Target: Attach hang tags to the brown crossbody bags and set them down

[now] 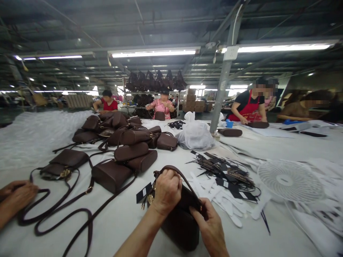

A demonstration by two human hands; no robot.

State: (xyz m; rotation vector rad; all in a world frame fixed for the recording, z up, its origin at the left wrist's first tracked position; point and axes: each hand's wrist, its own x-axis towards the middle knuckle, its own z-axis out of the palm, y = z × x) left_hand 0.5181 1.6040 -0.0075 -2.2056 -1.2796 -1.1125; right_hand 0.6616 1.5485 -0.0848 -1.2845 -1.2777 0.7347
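A dark brown handbag (180, 230) stands tilted on the table in front of me, its short handle (184, 178) arched over the top. My left hand (167, 192) is closed at the bag's upper edge, under the handle; its fingertips are hidden. With thumb and fingers, my right hand (210, 223) grips the bag's right side, close to where the handle joins. A black hang tag (144, 192) with a white label sticks out on the left, beside gold-coloured hardware (150, 198). The bag's inside is mostly out of sight.
Brown bags (112, 175) with long straps pile up at left. Another person's hand (23, 194) touches a strap there. Black tags (227, 175), white cutouts (227, 207), tweezers (265, 221) and a white fan (291, 180) lie right. A metal post (221, 92) rises behind; co-workers sit beyond.
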